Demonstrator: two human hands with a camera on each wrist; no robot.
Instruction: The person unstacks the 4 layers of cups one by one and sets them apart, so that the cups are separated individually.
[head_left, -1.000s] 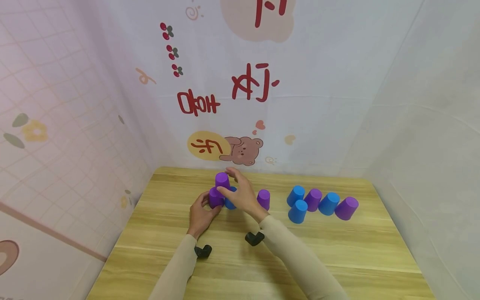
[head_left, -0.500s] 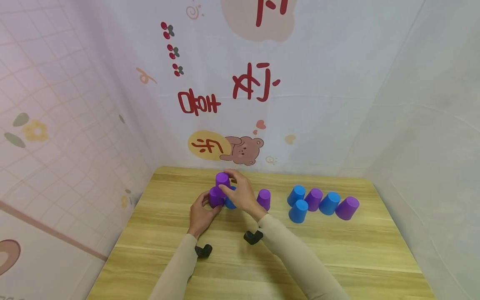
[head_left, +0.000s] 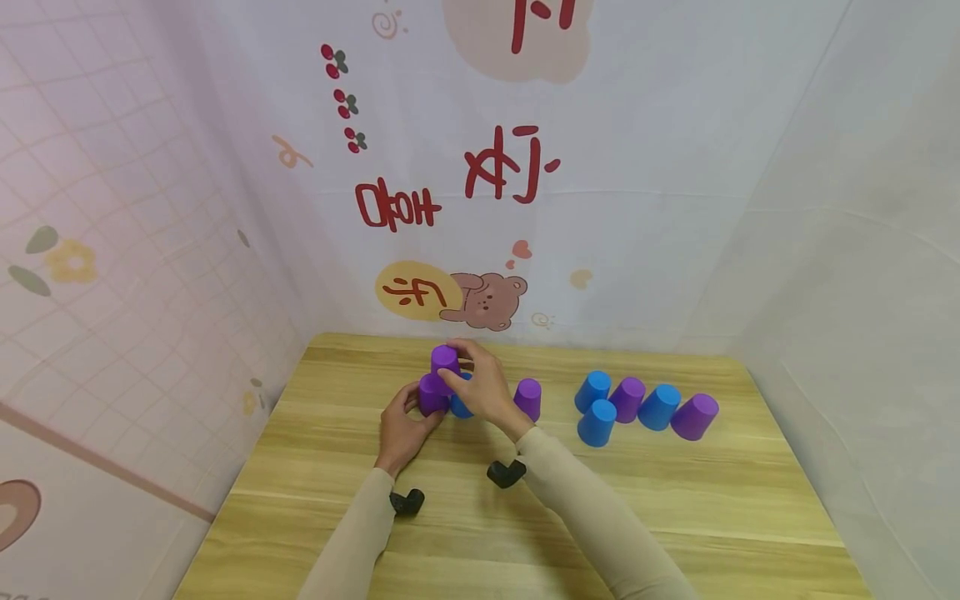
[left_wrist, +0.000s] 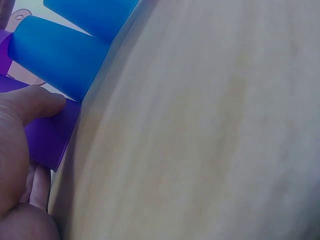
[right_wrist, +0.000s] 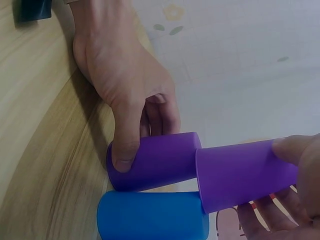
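My left hand (head_left: 403, 429) holds an upside-down purple cup (head_left: 431, 396) on the table, thumb on its near side. In the right wrist view that lower purple cup (right_wrist: 162, 159) stands beside a blue cup (right_wrist: 150, 216). My right hand (head_left: 485, 387) grips another upside-down purple cup (head_left: 444, 360) by its sides. The rim of this upper cup (right_wrist: 240, 175) sits across the tops of the lower purple and blue cups. In the left wrist view a second blue cup (left_wrist: 102, 15) stands past the first blue one (left_wrist: 60, 55); my right hand hides it in the head view.
A lone purple cup (head_left: 528, 399) stands right of my right hand. Further right is a row of blue and purple cups (head_left: 627, 400), with one blue cup (head_left: 597, 422) in front. The wooden table (head_left: 480, 533) meets a printed cloth wall (head_left: 637, 283) at the back.
Both hands stay nearly still on their purple cups. Only a slight shift of the whole view shows between the first frame and now.
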